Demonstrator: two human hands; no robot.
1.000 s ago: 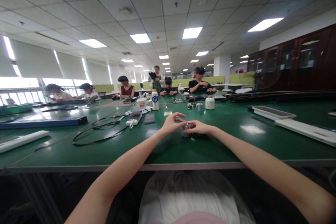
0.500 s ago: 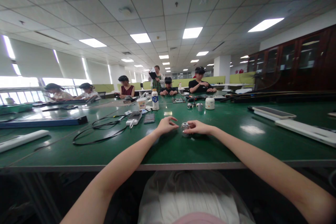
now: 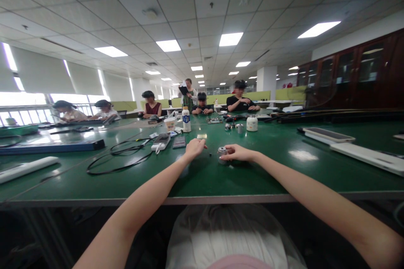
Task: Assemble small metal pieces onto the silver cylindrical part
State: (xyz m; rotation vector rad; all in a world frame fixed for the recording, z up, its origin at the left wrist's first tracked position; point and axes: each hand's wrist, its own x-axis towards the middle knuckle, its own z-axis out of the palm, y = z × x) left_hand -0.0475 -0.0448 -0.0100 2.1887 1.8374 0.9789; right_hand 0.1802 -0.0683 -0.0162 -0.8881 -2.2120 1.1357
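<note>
My right hand (image 3: 239, 152) is closed around a small silver metal cylinder (image 3: 222, 151), which stands upright on the green table. Its top shows a dark spot in the centre. To the left, my left hand (image 3: 195, 148) hovers low over the table with its fingers drawn together; whether anything sits between them is hidden. A tiny dark piece (image 3: 210, 154) lies on the table between my two hands, touching neither of them.
Left of my hands lie a handheld device (image 3: 161, 142), a dark flat pad (image 3: 179, 142) and black cables (image 3: 118, 170). Farther back stand a bottle (image 3: 186, 121), a cup (image 3: 170, 124), a white jar (image 3: 252, 123) and metal parts (image 3: 240, 128). Several people sit across the table.
My left hand has moved slightly left, away from the cylinder, and its fingers have closed together. The tiny dark piece now shows on the table. My right hand stays on the cylinder.
</note>
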